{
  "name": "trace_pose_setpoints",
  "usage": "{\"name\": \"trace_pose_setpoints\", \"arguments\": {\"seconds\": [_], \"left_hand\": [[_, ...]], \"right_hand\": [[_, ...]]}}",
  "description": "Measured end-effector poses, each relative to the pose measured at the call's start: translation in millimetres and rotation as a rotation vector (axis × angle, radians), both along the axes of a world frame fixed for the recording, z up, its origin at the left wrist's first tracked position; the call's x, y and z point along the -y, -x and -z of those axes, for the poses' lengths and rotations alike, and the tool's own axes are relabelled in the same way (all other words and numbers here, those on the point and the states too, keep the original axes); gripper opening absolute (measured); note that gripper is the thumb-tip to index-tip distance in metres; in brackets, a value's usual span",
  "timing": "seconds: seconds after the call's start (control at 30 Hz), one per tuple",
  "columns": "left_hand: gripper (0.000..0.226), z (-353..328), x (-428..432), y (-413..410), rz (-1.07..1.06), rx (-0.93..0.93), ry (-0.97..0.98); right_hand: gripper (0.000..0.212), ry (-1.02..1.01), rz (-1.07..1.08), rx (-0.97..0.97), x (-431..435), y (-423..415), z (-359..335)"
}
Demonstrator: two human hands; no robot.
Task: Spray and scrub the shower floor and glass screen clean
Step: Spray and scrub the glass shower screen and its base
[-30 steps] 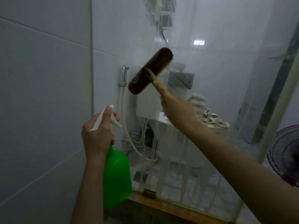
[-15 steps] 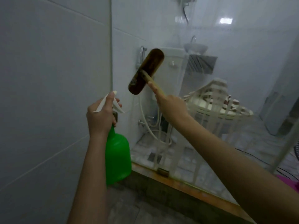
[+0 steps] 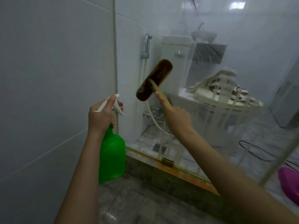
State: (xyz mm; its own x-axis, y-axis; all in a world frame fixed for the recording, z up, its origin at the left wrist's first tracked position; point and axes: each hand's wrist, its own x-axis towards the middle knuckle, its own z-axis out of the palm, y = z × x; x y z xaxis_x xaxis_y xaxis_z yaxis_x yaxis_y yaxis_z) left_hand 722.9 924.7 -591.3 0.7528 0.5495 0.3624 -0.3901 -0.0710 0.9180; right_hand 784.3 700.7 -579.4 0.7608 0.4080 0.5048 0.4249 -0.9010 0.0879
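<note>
Brush point(image 3: 154, 80) now lower on the glass point(image 3: 242, 88) than a second ago, right hand point(image 3: 176, 117) gripping its handle, left hand point(image 3: 101, 117) clutching the bottle point(image 3: 112, 156); scrubbing downward toward the floor point(image 3: 129, 199).

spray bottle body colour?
Bright green spray bottle, white trigger head; head view.

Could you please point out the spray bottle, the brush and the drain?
spray bottle point(image 3: 112, 157), head view, green body.
brush point(image 3: 153, 80), head view, brown head.
drain point(image 3: 159, 147), head view, grate, seen through glass.
</note>
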Motion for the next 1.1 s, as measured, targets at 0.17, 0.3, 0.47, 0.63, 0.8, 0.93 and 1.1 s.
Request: {"name": "trace_pose_setpoints", "arguments": {"seconds": [0.17,0.3,0.47,0.63,0.8,0.93,1.1], "left_hand": [[0.028,11.2,-7.4,-4.4,0.016,-0.025,0.024],[0.029,17.8,-7.7,-7.7,0.057,-0.037,0.013],[0.03,13.6,1.5,-6.9,0.078,-0.031,-0.005],[0.028,5.3,13.9,-6.7,0.14,-0.003,0.042],[0.031,10.4,35.0,-11.9,0.216,-0.038,-0.01],[0.031,11.8,59.8,-18.4,0.271,-0.034,-0.037],[0.034,10.3,88.4,-21.9,0.333,-0.016,-0.069]], "right_hand": [[0.096,-0.007,0.075,-0.093,69.5,40.1,61.9],[0.093,-0.034,0.09,-0.125,85.3,54.9,85.3],[0.083,0.037,0.039,-0.051,15.4,9.0,32.9],[0.079,-0.269,0.162,-0.095,80.3,65.7,101.7],[0.064,-0.374,0.138,0.024,109.0,69.3,81.6],[0.054,-0.524,0.05,0.178,84.7,27.8,4.2],[0.067,-0.529,0.204,0.032,133.2,82.1,109.8]]}}
